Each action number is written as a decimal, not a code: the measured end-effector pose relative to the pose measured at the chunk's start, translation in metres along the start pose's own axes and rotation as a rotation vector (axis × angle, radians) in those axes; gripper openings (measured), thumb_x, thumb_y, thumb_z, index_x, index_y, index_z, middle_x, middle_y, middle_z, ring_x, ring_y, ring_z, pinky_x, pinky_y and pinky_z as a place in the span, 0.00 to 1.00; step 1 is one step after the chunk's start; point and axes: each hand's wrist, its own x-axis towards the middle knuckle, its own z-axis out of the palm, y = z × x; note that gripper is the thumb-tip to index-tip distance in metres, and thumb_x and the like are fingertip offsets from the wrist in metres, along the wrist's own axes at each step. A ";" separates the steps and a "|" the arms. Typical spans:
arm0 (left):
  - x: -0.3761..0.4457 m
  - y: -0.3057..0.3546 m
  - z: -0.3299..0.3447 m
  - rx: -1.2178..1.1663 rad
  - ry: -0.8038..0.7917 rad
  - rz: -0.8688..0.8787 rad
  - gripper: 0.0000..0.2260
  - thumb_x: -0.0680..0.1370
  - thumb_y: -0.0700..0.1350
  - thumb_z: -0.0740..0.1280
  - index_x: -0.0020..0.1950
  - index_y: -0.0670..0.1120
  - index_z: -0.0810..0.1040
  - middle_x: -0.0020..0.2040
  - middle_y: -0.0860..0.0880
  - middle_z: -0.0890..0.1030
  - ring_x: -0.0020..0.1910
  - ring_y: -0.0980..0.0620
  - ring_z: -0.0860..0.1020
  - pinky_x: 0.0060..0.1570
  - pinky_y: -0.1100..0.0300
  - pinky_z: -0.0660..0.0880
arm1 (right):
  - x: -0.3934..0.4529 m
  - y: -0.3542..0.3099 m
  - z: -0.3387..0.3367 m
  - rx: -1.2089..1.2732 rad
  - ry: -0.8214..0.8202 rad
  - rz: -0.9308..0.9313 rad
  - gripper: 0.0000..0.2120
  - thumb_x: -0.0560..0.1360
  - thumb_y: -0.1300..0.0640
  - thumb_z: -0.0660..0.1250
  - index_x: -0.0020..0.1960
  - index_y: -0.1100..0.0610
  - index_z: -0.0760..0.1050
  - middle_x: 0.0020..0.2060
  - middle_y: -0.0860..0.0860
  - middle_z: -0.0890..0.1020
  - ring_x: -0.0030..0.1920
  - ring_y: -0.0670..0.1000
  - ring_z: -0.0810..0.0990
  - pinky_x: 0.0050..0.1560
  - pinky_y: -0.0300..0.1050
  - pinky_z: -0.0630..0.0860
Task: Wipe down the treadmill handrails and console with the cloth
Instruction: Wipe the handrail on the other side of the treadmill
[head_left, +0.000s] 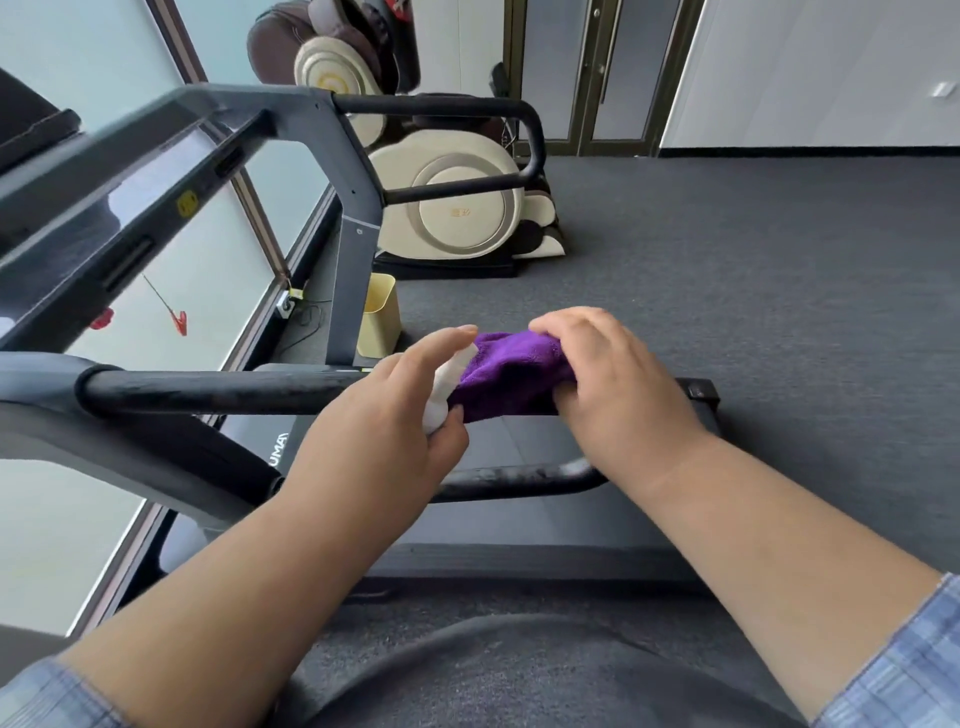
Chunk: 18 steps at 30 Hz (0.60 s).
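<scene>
A purple cloth (511, 371) with a white edge lies draped over the near black handrail (218, 391) of the treadmill. My left hand (395, 410) pinches the cloth's white end between thumb and fingers. My right hand (613, 384) grips the cloth's other end around the rail, fingers curled over it. The far handrail (441, 106) runs at the upper middle. The dark glossy console (119, 208) slants across the upper left. A lower curved bar (519, 480) shows under my wrists.
A cream and brown massage chair (452, 208) stands beyond the treadmill. A yellow bin (382, 317) sits by the treadmill upright. Frosted glass panels run along the left. Grey carpet (753, 270) spreads to the right, with doors at the back.
</scene>
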 end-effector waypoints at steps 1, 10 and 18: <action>0.000 -0.001 0.000 0.012 0.004 0.014 0.28 0.74 0.45 0.70 0.68 0.64 0.62 0.57 0.53 0.80 0.48 0.50 0.77 0.42 0.59 0.67 | 0.003 0.004 -0.005 -0.004 0.027 0.005 0.25 0.68 0.69 0.65 0.61 0.51 0.76 0.58 0.49 0.78 0.59 0.54 0.76 0.60 0.50 0.73; -0.010 -0.006 0.005 0.083 -0.033 0.145 0.31 0.70 0.41 0.74 0.70 0.56 0.66 0.51 0.46 0.81 0.43 0.45 0.80 0.35 0.54 0.75 | -0.017 0.005 -0.044 -0.092 -0.380 -0.032 0.23 0.69 0.52 0.58 0.61 0.45 0.79 0.64 0.43 0.73 0.67 0.47 0.68 0.72 0.51 0.63; -0.018 -0.013 0.016 0.047 -0.009 0.142 0.33 0.69 0.40 0.75 0.71 0.53 0.66 0.52 0.48 0.80 0.44 0.49 0.76 0.35 0.60 0.69 | 0.041 -0.022 -0.025 -0.047 -0.435 -0.294 0.32 0.75 0.33 0.62 0.74 0.47 0.68 0.71 0.47 0.72 0.72 0.46 0.66 0.75 0.44 0.59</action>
